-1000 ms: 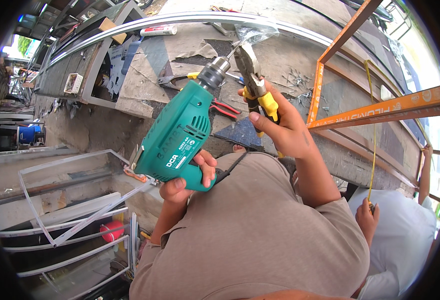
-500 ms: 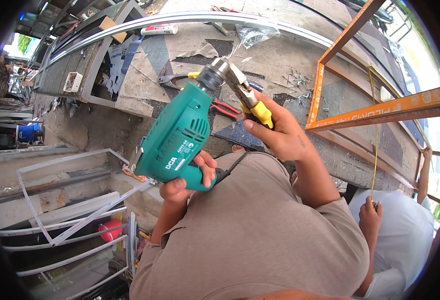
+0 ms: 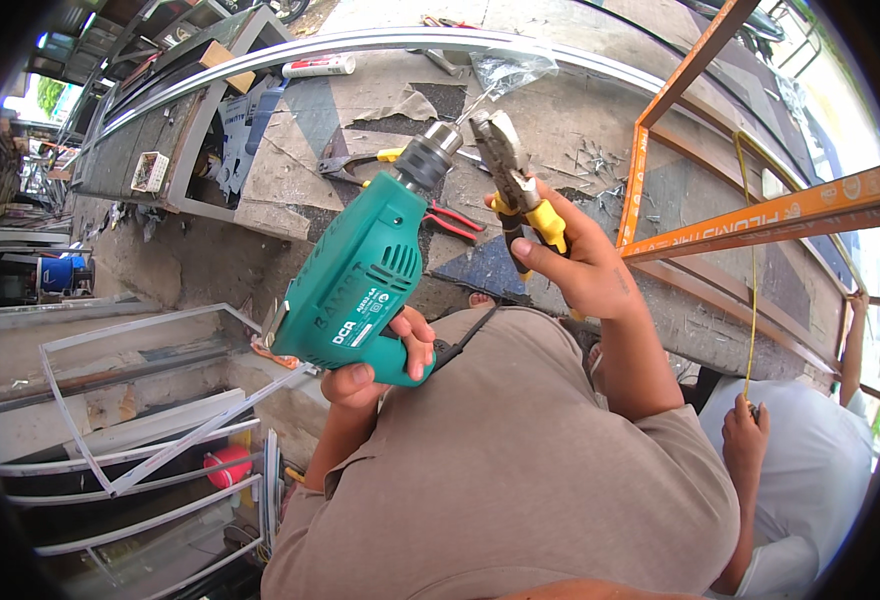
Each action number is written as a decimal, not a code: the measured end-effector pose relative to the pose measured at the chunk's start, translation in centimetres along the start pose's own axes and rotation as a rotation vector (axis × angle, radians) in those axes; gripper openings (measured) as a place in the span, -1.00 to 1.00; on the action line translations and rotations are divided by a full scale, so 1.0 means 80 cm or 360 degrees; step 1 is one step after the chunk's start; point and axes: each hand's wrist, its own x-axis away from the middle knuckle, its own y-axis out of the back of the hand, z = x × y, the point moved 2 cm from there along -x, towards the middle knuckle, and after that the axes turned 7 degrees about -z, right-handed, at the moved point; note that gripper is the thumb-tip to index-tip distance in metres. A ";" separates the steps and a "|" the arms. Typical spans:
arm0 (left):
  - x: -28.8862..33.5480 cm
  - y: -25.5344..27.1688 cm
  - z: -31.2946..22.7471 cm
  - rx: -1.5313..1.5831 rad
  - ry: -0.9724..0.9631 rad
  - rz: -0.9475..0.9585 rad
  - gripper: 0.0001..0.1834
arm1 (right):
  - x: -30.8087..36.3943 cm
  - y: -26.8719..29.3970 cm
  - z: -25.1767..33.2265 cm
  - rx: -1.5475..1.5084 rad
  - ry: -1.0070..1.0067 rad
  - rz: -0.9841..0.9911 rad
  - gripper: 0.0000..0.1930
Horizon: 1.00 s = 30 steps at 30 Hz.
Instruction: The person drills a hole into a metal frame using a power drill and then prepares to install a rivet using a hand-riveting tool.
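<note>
My left hand [image 3: 352, 384] is wrapped round the grip of a green power drill [image 3: 355, 275], whose metal chuck [image 3: 440, 143] points up and away with a thin bit in it. In my right hand [image 3: 588, 268] is a pair of pliers [image 3: 503, 155] with yellow and black handles, held upright. Their jaws stand just right of the chuck and bit, with a small gap between. On the worktop beyond lie red-handled pliers [image 3: 454, 222] and a grey tool with a yellow handle [image 3: 336, 168].
A clear plastic bag [image 3: 508, 72] and scattered small fasteners [image 3: 600, 160] lie on the worktop. A long white metal profile [image 3: 400, 40] crosses behind. Right stands an orange frame [image 3: 760, 225]; a co-worker's hand [image 3: 745, 430] holds a yellow tape measure. Metal frames [image 3: 175, 440] lean at left.
The pliers have moved right, away from the chuck and bit, and their jaws now point more upright. My left hand and the drill have hardly moved.
</note>
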 end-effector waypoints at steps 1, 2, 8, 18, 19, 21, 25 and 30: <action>-0.002 0.000 0.000 -0.0002 -0.0008 0.0017 -0.35 | 0.001 0.001 0.000 -0.0040 -0.0018 0.0010 -0.39; -0.003 0.000 0.000 -0.0003 -0.0016 0.0035 -0.35 | 0.002 0.002 0.000 -0.0081 -0.0036 0.0021 -0.40; -0.002 -0.002 -0.001 -0.0015 0.0002 0.0010 -0.38 | 0.003 0.000 0.005 -0.0156 0.0076 0.0045 -0.41; 0.003 -0.009 -0.003 -0.0068 0.0014 -0.0003 -0.42 | 0.006 -0.003 0.009 -0.0094 0.0237 0.0089 -0.43; 0.002 -0.010 -0.003 -0.0072 0.0018 0.0002 -0.42 | 0.006 -0.004 0.011 -0.0083 0.0274 0.0088 -0.43; 0.002 -0.012 -0.005 -0.0093 0.0033 0.0006 -0.43 | 0.009 -0.007 0.018 -0.0072 0.0237 0.0096 -0.42; 0.014 -0.010 -0.001 -0.0146 0.0031 -0.0042 -0.48 | 0.010 -0.011 0.017 -0.0113 0.0270 0.0067 -0.38; 0.018 -0.016 -0.002 -0.0147 0.0064 -0.0094 -0.55 | 0.017 -0.013 0.018 -0.0028 0.0203 -0.0057 -0.33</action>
